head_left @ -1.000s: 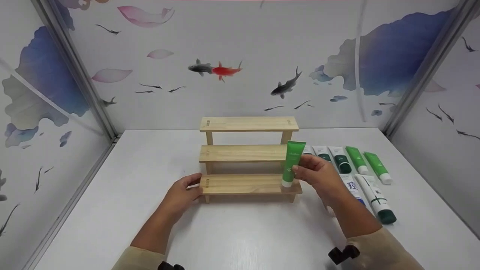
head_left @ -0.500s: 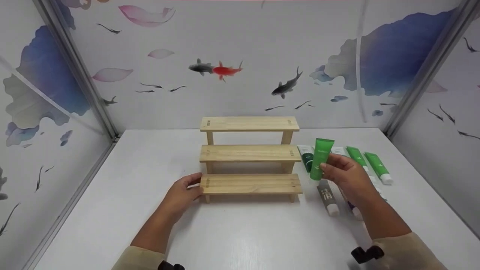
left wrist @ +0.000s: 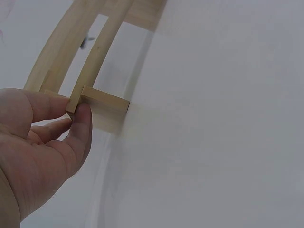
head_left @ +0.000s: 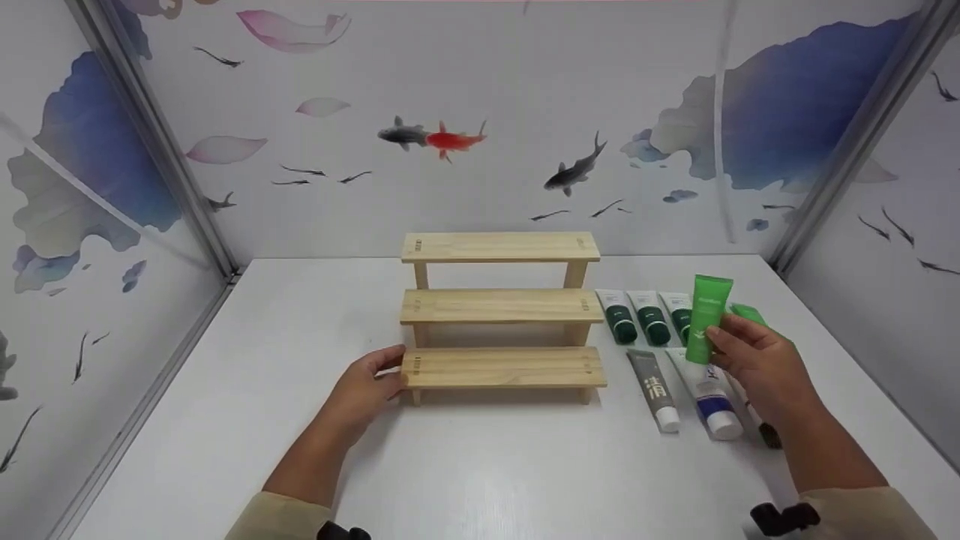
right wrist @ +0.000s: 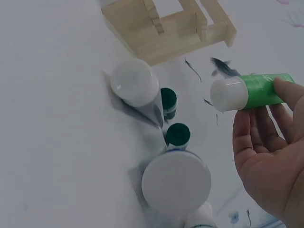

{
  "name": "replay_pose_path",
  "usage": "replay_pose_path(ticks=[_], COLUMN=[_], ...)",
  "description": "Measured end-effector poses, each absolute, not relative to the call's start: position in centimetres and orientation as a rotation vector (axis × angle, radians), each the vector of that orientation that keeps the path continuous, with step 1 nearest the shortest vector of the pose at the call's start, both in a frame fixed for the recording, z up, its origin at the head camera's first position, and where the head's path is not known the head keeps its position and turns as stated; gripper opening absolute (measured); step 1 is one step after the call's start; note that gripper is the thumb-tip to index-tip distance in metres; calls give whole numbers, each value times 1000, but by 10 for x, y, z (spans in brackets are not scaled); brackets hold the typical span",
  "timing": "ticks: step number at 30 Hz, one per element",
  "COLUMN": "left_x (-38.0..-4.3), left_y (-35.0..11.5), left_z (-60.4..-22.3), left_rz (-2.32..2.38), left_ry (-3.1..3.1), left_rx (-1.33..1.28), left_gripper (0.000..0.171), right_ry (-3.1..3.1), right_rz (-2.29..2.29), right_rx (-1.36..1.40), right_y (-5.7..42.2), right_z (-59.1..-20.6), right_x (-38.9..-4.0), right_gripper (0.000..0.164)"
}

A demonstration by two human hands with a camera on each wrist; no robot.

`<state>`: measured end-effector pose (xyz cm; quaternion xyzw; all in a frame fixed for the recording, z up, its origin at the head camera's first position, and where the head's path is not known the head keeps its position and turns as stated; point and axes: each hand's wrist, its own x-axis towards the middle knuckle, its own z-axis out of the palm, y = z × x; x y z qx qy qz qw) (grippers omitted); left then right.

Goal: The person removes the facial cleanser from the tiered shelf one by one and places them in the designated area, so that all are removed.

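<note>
A three-step wooden display rack [head_left: 495,367] stands mid-table, its steps bare. My left hand [head_left: 367,386] pinches the left end of its lowest board, thumb and fingers on either side, as the wooden board [left wrist: 92,66] in the left wrist view confirms. In my right hand [head_left: 765,367] is a green squeeze tube [head_left: 708,319], held upright between thumb and fingers with its white cap [right wrist: 228,94] downward. It is raised above the tubes lying right of the rack. Behind it, another green tube [head_left: 748,312] is partly hidden.
White tubes with dark green caps [head_left: 621,322] lie in the back row beside the rack. Nearer are a grey tube [head_left: 654,390], a white-and-blue tube [head_left: 716,409] and a dark-capped one [head_left: 769,435] mostly behind my right hand. Printed walls [head_left: 495,90] enclose the white table [head_left: 480,465].
My right hand has carried the green tube rightward, from over the lowest step's right end to above the lying tubes. The left hand and rack have stayed put.
</note>
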<state>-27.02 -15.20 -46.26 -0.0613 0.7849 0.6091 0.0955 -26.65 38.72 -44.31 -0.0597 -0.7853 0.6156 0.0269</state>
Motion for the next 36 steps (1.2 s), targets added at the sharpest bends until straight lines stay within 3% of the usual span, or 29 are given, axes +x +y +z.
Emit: replay_pose_path(ticks=[20, 36], left_x=[-269, -272], left_y=[-152, -152], left_z=[-464, -466], left_rz=[1841, 1830], left_ry=[2309, 2310], left_rx=[-166, -165], left_gripper=[54, 55], right_ry=[-2462, -2689], right_rz=[1769, 1753], right_rx=[-546, -704], right_y=[488, 529], right_z=[-461, -480], right_x=[-245, -245], right_gripper=[92, 98])
